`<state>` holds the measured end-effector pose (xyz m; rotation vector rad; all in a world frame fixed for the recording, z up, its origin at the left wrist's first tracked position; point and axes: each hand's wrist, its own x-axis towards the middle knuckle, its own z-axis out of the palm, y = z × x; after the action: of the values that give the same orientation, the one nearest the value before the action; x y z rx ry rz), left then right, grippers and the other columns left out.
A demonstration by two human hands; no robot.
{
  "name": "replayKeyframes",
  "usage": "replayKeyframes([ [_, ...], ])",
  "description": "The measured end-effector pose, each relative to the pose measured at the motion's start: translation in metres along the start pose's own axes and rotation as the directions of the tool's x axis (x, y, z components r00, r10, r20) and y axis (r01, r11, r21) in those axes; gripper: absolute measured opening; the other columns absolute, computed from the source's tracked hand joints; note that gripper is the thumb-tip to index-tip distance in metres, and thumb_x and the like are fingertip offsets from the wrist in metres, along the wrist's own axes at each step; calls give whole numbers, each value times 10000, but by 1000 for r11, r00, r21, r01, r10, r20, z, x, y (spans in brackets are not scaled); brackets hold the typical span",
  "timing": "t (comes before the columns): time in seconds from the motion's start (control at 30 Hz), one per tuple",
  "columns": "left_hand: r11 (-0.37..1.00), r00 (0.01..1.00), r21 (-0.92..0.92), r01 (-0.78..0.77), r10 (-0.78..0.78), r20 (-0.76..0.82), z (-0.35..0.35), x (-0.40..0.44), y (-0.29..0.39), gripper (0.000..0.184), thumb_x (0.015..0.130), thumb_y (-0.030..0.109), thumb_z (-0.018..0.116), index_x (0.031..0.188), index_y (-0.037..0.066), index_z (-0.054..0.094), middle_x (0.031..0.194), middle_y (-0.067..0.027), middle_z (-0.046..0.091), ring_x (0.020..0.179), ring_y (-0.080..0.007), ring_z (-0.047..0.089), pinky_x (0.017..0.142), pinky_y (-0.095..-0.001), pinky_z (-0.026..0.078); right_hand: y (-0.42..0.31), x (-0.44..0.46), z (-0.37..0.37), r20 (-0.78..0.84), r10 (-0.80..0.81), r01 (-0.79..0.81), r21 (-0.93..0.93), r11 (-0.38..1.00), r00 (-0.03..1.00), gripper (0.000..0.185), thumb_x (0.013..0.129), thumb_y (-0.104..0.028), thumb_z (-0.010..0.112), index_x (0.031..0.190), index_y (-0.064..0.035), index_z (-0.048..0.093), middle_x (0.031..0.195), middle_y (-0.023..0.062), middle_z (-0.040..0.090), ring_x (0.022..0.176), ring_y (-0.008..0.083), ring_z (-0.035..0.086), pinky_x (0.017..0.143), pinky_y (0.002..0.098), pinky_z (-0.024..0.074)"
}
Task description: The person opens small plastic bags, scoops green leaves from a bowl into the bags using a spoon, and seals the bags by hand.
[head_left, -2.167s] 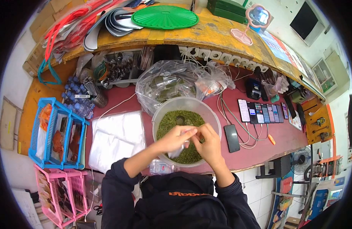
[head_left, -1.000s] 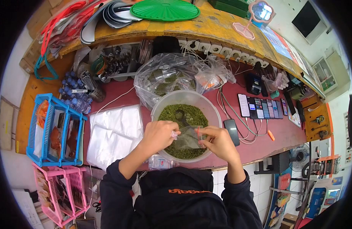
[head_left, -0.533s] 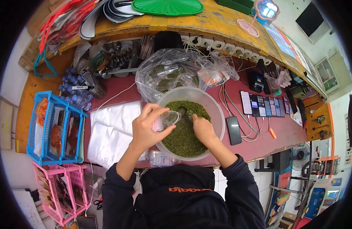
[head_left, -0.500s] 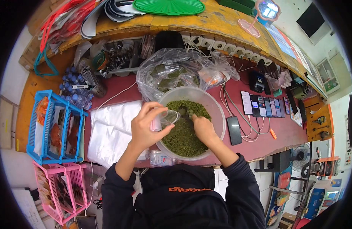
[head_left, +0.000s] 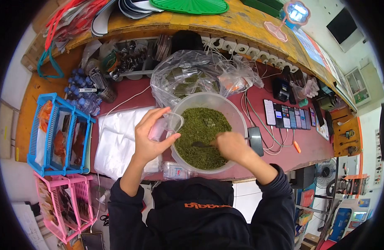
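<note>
My left hand [head_left: 147,139] grips a clear plastic jar [head_left: 174,121] with a pinkish side, its round mouth tilted toward the tub. A large translucent tub [head_left: 239,113] stands in front of me, holding a mass of dry, chopped green leaves [head_left: 202,123]. Over the tub's right half, my right hand [head_left: 233,146] is closed around the handle of a dark spoon [head_left: 199,144]. The spoon's head rests in the leaves and is partly covered. Behind the tub, a clear plastic bag [head_left: 163,79] contains more green leaves.
White plastic bags [head_left: 117,143] lie left of the tub. Blue baskets [head_left: 60,137] and small bottles [head_left: 81,98] stand farther left. A dark phone [head_left: 255,141] sits close to the tub's right side, with cables and several phones [head_left: 286,116] beyond. A clear packet [head_left: 175,171] lies at the front edge.
My right hand has moved right and toward me, bringing the spoon lower in the leaves. My left hand has shifted slightly left with the jar.
</note>
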<state>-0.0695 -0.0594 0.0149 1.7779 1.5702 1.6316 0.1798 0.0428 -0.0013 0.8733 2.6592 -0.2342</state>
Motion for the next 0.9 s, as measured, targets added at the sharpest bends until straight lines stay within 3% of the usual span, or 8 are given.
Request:
replayKeyframes([
  [0.17, 994, 999, -99, 53, -52, 13, 14, 2, 12, 632, 652, 104, 827, 1229, -25, 604, 1090, -154, 630, 984, -234, 617, 863, -322, 486, 31, 73, 25, -405, 176, -176, 37, 984, 897, 171, 838, -125, 564, 788, -17, 688, 813, 183, 687, 758, 300, 708, 603, 398, 568],
  [0.3, 995, 1000, -97, 13, -10, 27, 12, 0, 16, 634, 668, 93, 811, 1250, -30, 593, 1105, -162, 624, 997, -239, 616, 874, -319, 480, 13, 95, 55, -217, 97, -59, 174, 983, 971, 210, 863, -97, 538, 984, -120, 708, 913, 141, 650, 865, 339, 673, 725, 440, 546],
  [0.4, 998, 999, -54, 43, -43, 10, -1, -6, 4, 624, 672, 93, 809, 1245, -34, 594, 1111, -164, 625, 1012, -243, 615, 880, -322, 477, 9, 51, 26, -200, -75, 114, 189, 975, 977, 203, 868, -167, 551, 819, -34, 697, 851, 197, 691, 820, 359, 688, 733, 442, 558],
  [0.5, 988, 993, -96, 121, -121, 0, -4, -11, -3, 624, 676, 96, 809, 1247, -34, 593, 1118, -164, 624, 1031, -244, 612, 889, -326, 472, 22, 29, -1, -68, -78, 84, 100, 991, 995, 194, 860, -160, 557, 817, -42, 705, 846, 183, 695, 805, 333, 696, 713, 436, 561],
  [0.57, 988, 994, -102, 114, -113, 14, 0, -10, -1, 626, 678, 105, 813, 1248, -32, 593, 1121, -160, 622, 1031, -243, 608, 894, -328, 469, 31, 32, -12, -176, 196, -225, -160, 961, 965, 173, 844, -152, 573, 823, -64, 720, 832, 136, 705, 791, 280, 708, 674, 404, 564],
  [0.7, 989, 997, -132, 70, -65, 43, 7, -7, 7, 640, 681, 119, 817, 1259, -29, 586, 1120, -159, 617, 1026, -249, 602, 914, -338, 457, 45, 48, 33, -342, 188, -314, -365, 877, 921, 152, 828, -146, 593, 834, -95, 735, 830, 83, 712, 811, 228, 711, 645, 366, 557],
  [0.77, 994, 999, -100, 44, -42, 29, 3, -8, 6, 648, 678, 118, 822, 1266, -20, 586, 1127, -142, 620, 967, -197, 610, 811, -289, 490, 24, 27, 18, 37, 291, -261, -343, 902, 956, 146, 822, -156, 607, 857, -114, 743, 843, 56, 715, 842, 215, 707, 634, 349, 549],
  [0.9, 978, 986, -130, 164, -163, 17, -5, -13, -2, 650, 680, 112, 823, 1273, -8, 586, 1134, -116, 625, 891, -127, 606, 663, -219, 481, 22, -14, -20, 141, 132, -88, -284, 955, 981, 150, 815, -156, 596, 810, -107, 738, 831, 88, 713, 792, 248, 709, 621, 375, 551],
])
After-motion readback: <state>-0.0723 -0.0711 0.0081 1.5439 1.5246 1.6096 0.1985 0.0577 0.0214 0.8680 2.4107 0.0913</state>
